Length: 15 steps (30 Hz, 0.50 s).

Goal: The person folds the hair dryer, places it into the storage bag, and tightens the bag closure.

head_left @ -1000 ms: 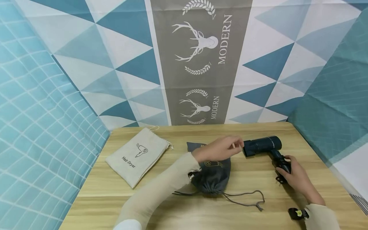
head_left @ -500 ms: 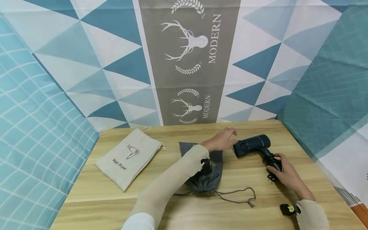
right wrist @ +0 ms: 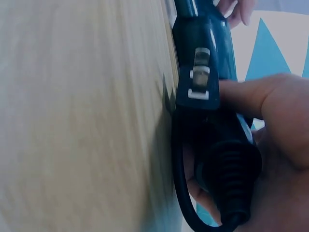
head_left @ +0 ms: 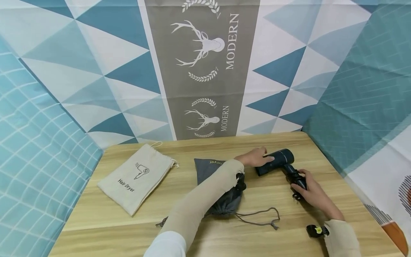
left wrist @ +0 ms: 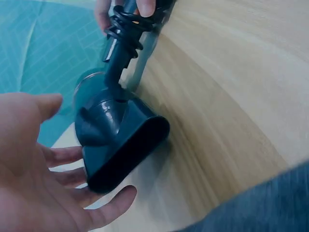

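A dark hair dryer (head_left: pixel 279 159) lies toward the right back of the table, its cord (left wrist: pixel 128 30) wound round the handle. My right hand (head_left: pixel 314 192) grips that handle; in the right wrist view the thumb of the right hand (right wrist: pixel 282 130) presses beside a part with white markings. At the dryer's other end, my left hand (head_left: pixel 254 157) reaches to the wide flat nozzle (left wrist: pixel 145 118). In the left wrist view the left hand's fingers (left wrist: pixel 67 157) are spread beside and behind the nozzle, not curled round it. Whether they touch it, I cannot tell.
A dark grey drawstring bag (head_left: pixel 224 205) lies mid-table, partly under my left forearm, its cord (head_left: pixel 257 224) trailing right. A cream drawstring bag (head_left: pixel 136 182) printed "Hair Dryer" lies at the left. Patterned cloth (head_left: pixel 199 82) hangs behind the wooden table (head_left: pixel 128 235).
My left hand has moved right from above the grey bag to the dryer's nozzle. The right hand has kept its hold on the handle. The head view has shifted slightly right.
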{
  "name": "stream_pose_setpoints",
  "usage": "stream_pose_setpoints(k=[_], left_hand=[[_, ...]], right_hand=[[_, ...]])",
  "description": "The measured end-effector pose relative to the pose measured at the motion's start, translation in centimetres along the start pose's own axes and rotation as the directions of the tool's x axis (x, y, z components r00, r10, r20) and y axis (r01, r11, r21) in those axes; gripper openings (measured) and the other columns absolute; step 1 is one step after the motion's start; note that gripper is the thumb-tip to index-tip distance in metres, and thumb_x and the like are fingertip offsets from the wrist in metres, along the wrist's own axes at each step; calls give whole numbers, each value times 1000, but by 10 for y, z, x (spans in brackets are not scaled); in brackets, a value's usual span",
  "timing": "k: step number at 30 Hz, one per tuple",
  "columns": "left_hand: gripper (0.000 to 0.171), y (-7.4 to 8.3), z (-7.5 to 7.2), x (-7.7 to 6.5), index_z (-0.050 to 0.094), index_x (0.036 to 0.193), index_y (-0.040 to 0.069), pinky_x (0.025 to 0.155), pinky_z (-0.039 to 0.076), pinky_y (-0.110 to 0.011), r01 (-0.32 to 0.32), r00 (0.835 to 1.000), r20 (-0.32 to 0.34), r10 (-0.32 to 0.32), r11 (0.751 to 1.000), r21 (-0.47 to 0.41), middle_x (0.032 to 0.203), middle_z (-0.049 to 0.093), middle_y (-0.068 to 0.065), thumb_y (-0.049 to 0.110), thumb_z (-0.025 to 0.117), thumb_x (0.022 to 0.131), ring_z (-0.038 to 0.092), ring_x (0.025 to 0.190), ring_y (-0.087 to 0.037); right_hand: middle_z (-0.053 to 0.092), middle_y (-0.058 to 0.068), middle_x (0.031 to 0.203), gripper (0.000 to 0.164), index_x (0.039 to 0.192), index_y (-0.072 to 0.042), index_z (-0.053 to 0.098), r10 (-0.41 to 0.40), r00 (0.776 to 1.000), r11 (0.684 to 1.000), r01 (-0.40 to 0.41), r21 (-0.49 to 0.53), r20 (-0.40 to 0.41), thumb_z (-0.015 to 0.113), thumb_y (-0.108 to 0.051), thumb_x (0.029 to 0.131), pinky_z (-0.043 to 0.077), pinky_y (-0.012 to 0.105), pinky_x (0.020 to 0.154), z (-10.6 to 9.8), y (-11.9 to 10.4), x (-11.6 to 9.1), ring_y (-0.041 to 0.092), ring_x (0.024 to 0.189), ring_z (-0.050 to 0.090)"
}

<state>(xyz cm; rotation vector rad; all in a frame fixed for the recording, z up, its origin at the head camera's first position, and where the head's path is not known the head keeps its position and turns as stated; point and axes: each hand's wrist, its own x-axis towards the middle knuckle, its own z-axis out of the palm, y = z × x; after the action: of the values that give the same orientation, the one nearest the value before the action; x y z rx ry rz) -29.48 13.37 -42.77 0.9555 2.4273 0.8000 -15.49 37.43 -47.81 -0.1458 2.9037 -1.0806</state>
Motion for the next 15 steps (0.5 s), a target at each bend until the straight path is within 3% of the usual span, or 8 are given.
stream_pose_setpoints(k=[2, 5, 9, 11, 15], left_hand=[[63, -3, 5, 0, 41, 145, 4, 94, 47, -30, 19, 1000, 17, -19, 1000, 9, 140, 51, -10, 52, 40, 104, 56, 120, -18], [57, -11, 11, 0, 53, 124, 9, 78, 46, -28, 38, 999, 38, -37, 999, -13, 110, 58, -6, 60, 43, 100, 59, 91, -14], [52, -24, 18, 4, 50, 90, 12, 64, 40, -28, 31, 999, 26, -29, 996, -85, 77, 46, -3, 64, 49, 96, 45, 62, -15], [52, -26, 22, 6, 50, 87, 13, 62, 40, -28, 18, 1000, -13, -20, 992, -122, 76, 46, -2, 64, 50, 95, 45, 61, -14], [51, -24, 23, 4, 59, 108, 13, 67, 44, -27, -24, 994, -106, 4, 982, -187, 90, 56, 0, 63, 53, 95, 54, 74, -12]], right_hand=[[41, 40, 135, 71, 148, 6, 20, -18, 1000, 1000, 18, 2, 18, 58, -32, 102, 45, 57, 85, 3, -1, 0, 51, 114, 51], [38, 38, 141, 69, 147, 1, 25, -39, 999, 999, 39, 12, 33, 61, -34, 100, 41, 62, 90, 5, -3, 0, 54, 123, 45], [37, 34, 145, 69, 147, -3, 30, -42, 998, 999, 41, 25, 43, 64, -37, 98, 39, 65, 93, 3, -3, -1, 53, 128, 40], [39, 33, 144, 70, 148, -3, 32, -35, 998, 999, 34, 35, 44, 65, -39, 97, 40, 64, 92, -1, -2, -1, 51, 127, 42], [41, 31, 144, 74, 150, -2, 36, 3, 999, 997, -6, 80, 39, 68, -40, 95, 42, 59, 92, -12, -5, 0, 47, 126, 44]])
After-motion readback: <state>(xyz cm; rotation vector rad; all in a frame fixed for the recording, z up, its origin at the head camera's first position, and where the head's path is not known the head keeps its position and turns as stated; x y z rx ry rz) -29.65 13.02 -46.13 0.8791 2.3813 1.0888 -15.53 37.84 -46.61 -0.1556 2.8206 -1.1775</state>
